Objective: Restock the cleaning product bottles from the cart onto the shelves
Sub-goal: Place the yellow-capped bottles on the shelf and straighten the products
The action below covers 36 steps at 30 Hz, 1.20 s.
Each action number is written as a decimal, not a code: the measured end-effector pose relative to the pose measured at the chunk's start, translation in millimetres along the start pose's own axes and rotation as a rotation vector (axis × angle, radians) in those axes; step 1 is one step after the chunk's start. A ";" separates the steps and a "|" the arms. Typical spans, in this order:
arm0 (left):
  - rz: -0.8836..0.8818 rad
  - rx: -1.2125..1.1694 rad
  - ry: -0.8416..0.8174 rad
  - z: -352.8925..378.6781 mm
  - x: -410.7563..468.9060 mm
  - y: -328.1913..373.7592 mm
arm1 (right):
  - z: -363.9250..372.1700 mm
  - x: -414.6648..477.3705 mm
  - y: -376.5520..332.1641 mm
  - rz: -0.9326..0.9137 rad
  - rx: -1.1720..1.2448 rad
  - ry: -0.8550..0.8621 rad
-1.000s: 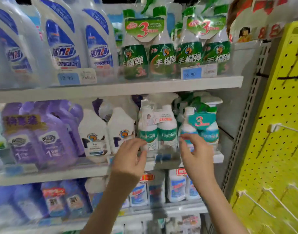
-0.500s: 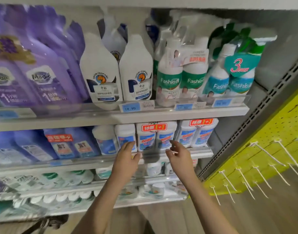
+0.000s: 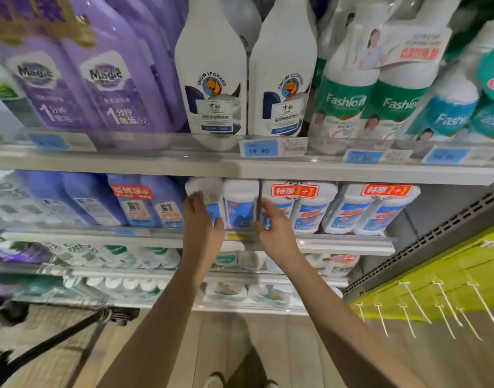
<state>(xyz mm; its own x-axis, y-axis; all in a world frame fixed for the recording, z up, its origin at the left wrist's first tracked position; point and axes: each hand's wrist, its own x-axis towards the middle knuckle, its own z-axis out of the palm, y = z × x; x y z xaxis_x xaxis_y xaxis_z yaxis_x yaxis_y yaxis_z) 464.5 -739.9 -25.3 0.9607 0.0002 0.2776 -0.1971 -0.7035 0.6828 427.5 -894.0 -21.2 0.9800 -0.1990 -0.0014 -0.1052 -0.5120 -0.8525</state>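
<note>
Two white bottles with blue labels (image 3: 239,204) stand side by side at the front of a middle shelf (image 3: 338,243). My left hand (image 3: 202,224) reaches up at the left bottle, fingers straight, its thumb against the label. My right hand (image 3: 274,226) hovers in front of the neighbouring twin-pack (image 3: 299,207) just right of them, fingers spread and relaxed. Neither hand holds anything. Whether the right fingers touch a bottle is unclear.
White Snow Leopard bottles (image 3: 212,74), purple Magic jugs (image 3: 80,77) and green Fashion sprays (image 3: 349,88) fill the shelf above. Blue bottles (image 3: 139,203) stand to the left. The cart's black frame (image 3: 58,340) is low left. A yellow pegboard with hooks (image 3: 436,287) juts out at right.
The view has dropped and closed in on the shelves. Both hands moved from the upper shelf's edge down to the lower shelf, then rose to the white bottles there.
</note>
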 end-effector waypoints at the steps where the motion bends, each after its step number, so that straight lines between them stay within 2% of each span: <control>1: -0.001 -0.006 0.038 -3.6 6.5 -3.4 | 6.3 3.2 -4.9 -0.007 0.020 0.010; 3: 0.015 -0.035 0.069 -9.7 21.1 -9.8 | 16.9 8.7 -13.9 0.001 0.042 0.041; 6: 0.033 -0.078 0.014 -15.7 41.6 -17.1 | 28.4 13.0 -21.0 0.032 0.054 0.107; 9: 0.085 -0.001 -0.049 -21.0 54.0 -27.5 | 37.3 12.8 -22.9 0.051 0.045 0.153; 12: 0.010 -0.018 -0.132 -27.9 67.5 -36.3 | 42.6 9.0 -28.0 0.085 0.035 0.197; 18: -0.036 -0.376 -0.310 -33.7 42.4 -47.9 | 60.3 -18.4 -46.9 0.227 0.292 0.287; 23: 0.130 -0.217 -0.300 -31.3 27.0 -55.4 | 67.2 -39.6 -61.5 0.251 0.518 0.323; 27: 0.113 -0.101 -0.342 -29.7 27.4 -59.4 | 67.1 -49.5 -68.0 0.321 0.612 0.346; 32: 0.072 -0.111 -0.397 -31.8 27.0 -60.4 | 62.9 -50.8 -74.1 0.332 0.527 0.358; 36: 0.128 0.056 -0.401 -35.9 28.2 -61.7 | 76.4 -51.4 -79.6 0.357 0.475 0.301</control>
<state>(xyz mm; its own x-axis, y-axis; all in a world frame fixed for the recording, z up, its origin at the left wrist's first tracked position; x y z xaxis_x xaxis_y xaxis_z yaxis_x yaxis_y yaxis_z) 496.7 -670.9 -35.3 0.9312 -0.3585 0.0657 -0.3198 -0.7172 0.6192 398.4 -779.2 6.8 0.8015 -0.5479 -0.2394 -0.2615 0.0389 -0.9644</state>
